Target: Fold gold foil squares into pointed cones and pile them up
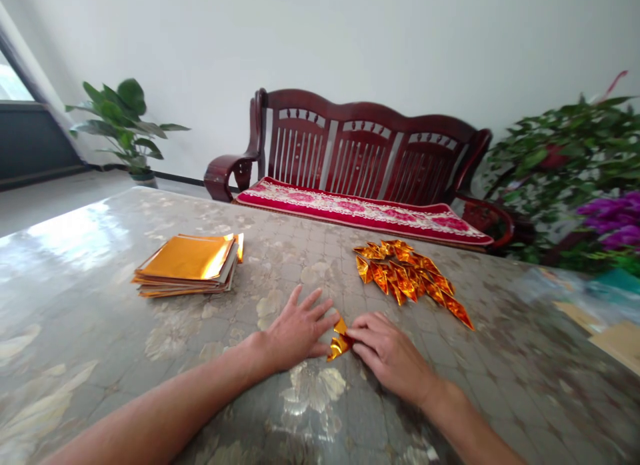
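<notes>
A small piece of folded gold foil paper (340, 345) lies on the table between my hands. My left hand (300, 328) is open, its fingers spread, with the fingertips and thumb beside the left edge of the foil. On the other side my right hand (387, 351) is closed, its fingers pinching the right end of the folded paper. A stack of flat gold foil sheets (187, 258) sits to the left, slightly uneven at its edges. Several folded gold foil pieces (407, 275) with pointed ends lie in a pile at the right, beyond my right hand.
The table (260, 411) has a glossy floral cover. At its right edge are clear plastic wrapping (555, 285) and tan cardboard (617, 341). Behind stands a dark wooden bench (360, 151) with a red patterned runner (360, 211). Potted plants (125, 118) flank the bench.
</notes>
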Action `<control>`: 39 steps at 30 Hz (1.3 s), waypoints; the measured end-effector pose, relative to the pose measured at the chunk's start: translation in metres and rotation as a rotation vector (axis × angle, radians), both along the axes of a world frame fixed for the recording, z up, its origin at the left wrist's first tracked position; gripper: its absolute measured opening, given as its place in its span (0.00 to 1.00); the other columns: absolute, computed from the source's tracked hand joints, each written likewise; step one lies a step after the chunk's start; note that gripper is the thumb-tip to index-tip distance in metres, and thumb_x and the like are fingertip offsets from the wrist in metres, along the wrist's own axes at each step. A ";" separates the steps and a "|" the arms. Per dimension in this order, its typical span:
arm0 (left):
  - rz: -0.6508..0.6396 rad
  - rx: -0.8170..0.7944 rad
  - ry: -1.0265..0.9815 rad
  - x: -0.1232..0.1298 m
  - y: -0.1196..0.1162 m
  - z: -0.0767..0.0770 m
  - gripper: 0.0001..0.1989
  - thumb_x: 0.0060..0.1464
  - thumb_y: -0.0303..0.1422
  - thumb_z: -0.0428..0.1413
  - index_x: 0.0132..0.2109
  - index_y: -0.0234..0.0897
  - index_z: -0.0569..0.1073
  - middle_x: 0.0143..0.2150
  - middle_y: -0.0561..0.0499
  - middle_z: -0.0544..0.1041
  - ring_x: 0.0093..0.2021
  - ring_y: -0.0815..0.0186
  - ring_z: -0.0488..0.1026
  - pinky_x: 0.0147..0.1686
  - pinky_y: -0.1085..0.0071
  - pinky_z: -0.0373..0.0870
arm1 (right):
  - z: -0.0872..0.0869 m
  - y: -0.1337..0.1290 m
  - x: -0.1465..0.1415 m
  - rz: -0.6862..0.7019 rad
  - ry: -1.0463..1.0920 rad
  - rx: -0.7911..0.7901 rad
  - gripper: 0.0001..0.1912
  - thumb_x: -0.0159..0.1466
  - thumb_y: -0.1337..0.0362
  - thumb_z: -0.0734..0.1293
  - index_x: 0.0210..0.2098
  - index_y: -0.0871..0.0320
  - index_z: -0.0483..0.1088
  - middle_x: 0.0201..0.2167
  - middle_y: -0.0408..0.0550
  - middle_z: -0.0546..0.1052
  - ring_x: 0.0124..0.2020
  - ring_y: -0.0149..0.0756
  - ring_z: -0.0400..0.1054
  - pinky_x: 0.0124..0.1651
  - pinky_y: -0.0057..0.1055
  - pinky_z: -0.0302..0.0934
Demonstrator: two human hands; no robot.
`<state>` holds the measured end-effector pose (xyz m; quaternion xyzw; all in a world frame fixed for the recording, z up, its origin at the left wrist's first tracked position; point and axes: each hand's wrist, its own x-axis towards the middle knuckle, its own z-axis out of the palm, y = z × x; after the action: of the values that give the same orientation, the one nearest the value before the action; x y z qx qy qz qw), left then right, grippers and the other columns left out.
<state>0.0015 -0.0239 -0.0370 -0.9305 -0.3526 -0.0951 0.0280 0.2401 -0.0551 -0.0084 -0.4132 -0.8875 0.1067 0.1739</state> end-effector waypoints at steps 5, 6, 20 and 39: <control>-0.043 0.021 0.037 -0.006 0.014 0.005 0.31 0.58 0.52 0.56 0.65 0.50 0.63 0.66 0.44 0.65 0.69 0.45 0.53 0.62 0.35 0.49 | -0.008 0.011 -0.009 0.106 -0.088 0.114 0.06 0.66 0.69 0.67 0.41 0.57 0.76 0.37 0.47 0.75 0.43 0.37 0.66 0.47 0.34 0.63; -0.032 0.019 0.041 -0.007 0.017 0.005 0.31 0.58 0.52 0.56 0.64 0.49 0.63 0.66 0.43 0.65 0.69 0.45 0.53 0.62 0.36 0.49 | -0.010 0.012 -0.010 0.115 -0.093 0.148 0.06 0.66 0.69 0.67 0.41 0.57 0.76 0.36 0.47 0.75 0.42 0.37 0.66 0.46 0.33 0.63; -0.018 -0.140 -0.164 -0.002 -0.060 0.008 0.16 0.66 0.30 0.49 0.58 0.35 0.68 0.54 0.46 0.76 0.53 0.61 0.71 0.55 0.66 0.65 | -0.031 -0.005 -0.032 -0.179 -0.031 0.216 0.07 0.68 0.68 0.65 0.34 0.57 0.73 0.33 0.47 0.72 0.39 0.39 0.66 0.44 0.35 0.60; 0.086 -0.106 -0.104 0.003 -0.052 0.004 0.18 0.64 0.31 0.52 0.60 0.39 0.64 0.62 0.48 0.69 0.60 0.56 0.65 0.57 0.58 0.65 | -0.029 -0.003 -0.013 -0.033 -0.022 0.144 0.12 0.68 0.74 0.60 0.45 0.57 0.72 0.37 0.49 0.73 0.40 0.43 0.65 0.44 0.41 0.65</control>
<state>0.0047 -0.0757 -0.0331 -0.9085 -0.3978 -0.1230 -0.0358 0.2270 -0.0577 -0.0373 -0.4155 -0.8877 0.0353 0.1952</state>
